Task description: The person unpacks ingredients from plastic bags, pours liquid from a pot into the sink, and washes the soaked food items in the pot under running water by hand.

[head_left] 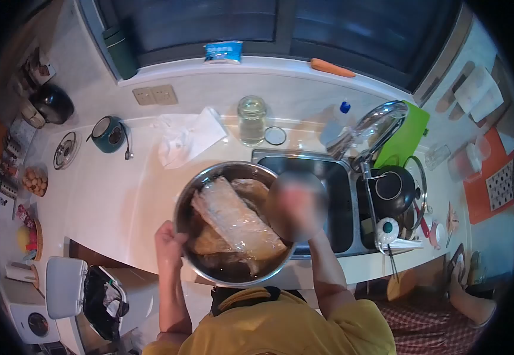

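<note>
A large steel bowl (181, 253) sits at the counter's front, its right side reaching over the sink's left edge. Inside it lie big pieces of meat (233, 216) in dark liquid, the top piece pale and shiny. My left hand (169, 241) holds the bowl's left rim, fingers closed and thumb on the edge. At the right rim is my right hand (299, 207), covered by a round blur, so its fingers and anything in them cannot be made out.
Behind the bowl stand a glass jar (252, 125) and white cloth (189, 139). The sink (335, 204) and faucet (381, 124) are right of it, then a black pan (394, 184). An open bin (132, 296) stands lower left. Another person's arm (470, 302) shows lower right.
</note>
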Available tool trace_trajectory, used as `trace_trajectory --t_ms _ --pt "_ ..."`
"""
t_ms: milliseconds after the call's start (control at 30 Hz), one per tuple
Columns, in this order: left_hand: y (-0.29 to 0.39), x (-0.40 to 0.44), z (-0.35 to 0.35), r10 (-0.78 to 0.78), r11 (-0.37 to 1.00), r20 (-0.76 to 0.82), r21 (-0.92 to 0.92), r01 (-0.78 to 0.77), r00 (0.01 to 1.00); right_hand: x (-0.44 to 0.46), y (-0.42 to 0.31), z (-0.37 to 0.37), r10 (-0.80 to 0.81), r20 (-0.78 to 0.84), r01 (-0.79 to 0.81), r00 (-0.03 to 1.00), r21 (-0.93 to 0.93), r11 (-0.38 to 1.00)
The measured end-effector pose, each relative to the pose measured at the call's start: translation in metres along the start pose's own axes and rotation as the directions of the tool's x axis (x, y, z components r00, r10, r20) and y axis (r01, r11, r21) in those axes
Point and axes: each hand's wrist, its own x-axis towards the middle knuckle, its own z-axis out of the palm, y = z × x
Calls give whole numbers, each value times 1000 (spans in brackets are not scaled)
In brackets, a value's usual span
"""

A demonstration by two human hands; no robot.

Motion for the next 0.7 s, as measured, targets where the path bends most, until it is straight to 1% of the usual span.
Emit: trace_trajectory --t_ms 33,100,133,167,233,267,300,333,367,400,433,467,533,567,600,633,700 --pt "5 -7 24 -59 998 53 29 58 997 -7 -13 -24 -29 -67 27 997 -23 999" --pt "-22 -9 68 -45 999 94 21 43 995 -8 5 -70 14 -88 -13 996 15 1000" --pt "-32 -10 92 -54 998 117 -13 56 992 -9 18 -92 67 -119 -65 991 19 998" --pt "-40 -13 115 -56 997 163 -46 65 985 1 74 -119 128 -43 -125 991 68 990" --pt "-72 -11 159 -53 999 188 -1 54 981 -8 47 -149 70 -164 -85 984 -88 993" --pt "-92 -7 180 -33 999 211 6 32 977 0 97 -171 199 -149 -206 969 -36 978" --pt "-108 -4 198 -13 1000 231 14 10 973 2 134 -187 179 -145 -184 973 -23 983" --pt "-114 -3 216 -15 997 233 74 -3 972 2 145 -198 169 -175 -180 970 -52 982" --pt "-130 0 232 -60 998 254 40 52 965 2 155 -206 159 -207 -178 965 -80 981" --pt "-148 5 246 -50 993 236 119 22 971 2 172 -216 158 -195 -175 968 -76 982" --pt "-161 10 258 -39 980 220 198 -6 975 2 192 -225 189 -196 -211 962 -95 973" --pt "-167 14 269 -40 980 213 199 -3 976 3 209 -233 223 -199 -248 954 -116 962" --pt "-177 20 286 -44 947 213 320 -27 976 5 232 -240 219 -199 -248 955 -133 960" --pt "-182 23 293 -47 946 210 323 -24 977 8 243 -245 211 -208 -244 955 -151 958" --pt "-187 26 299 -51 937 196 349 -21 979 11 247 -247 228 -219 -272 949 -199 941" --pt "-190 31 303 -55 926 184 376 -19 981 15 237 -246 233 -220 -277 947 -194 941" --pt "-199 38 309 -79 931 184 365 6 980 17 220 -243 171 -259 -225 951 -195 955"
